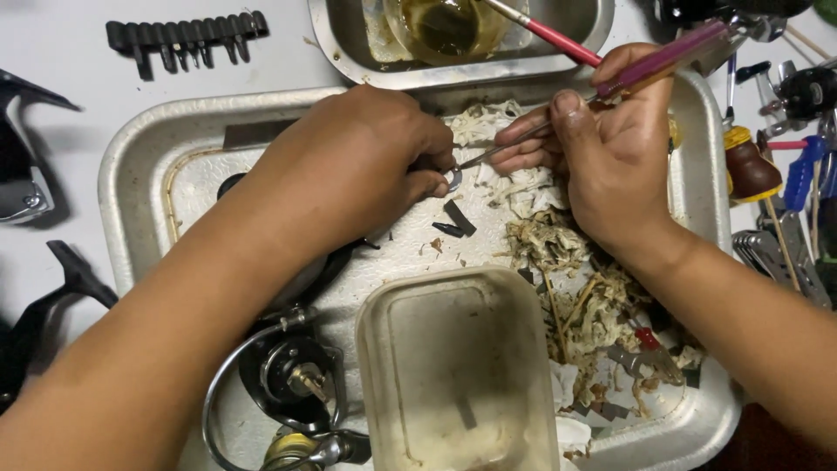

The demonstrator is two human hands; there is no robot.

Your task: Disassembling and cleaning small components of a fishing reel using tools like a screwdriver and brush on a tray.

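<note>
- Pinching a small metal ring (452, 179), the left hand (349, 166) is closed over the middle of a metal tray (131, 174).
- Right hand (610, 148) grips a thin purple-handled tool (628, 74), tip touching the ring.
- Dirty paper scraps (558, 244) lie right; a plastic tub (453, 366) sits near.

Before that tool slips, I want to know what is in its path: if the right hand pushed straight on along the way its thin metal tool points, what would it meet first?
Most likely the small metal ring pinched in the left hand; the right hand aims its thin metal tool at it, seemingly touching. Depth is unclear.
</note>
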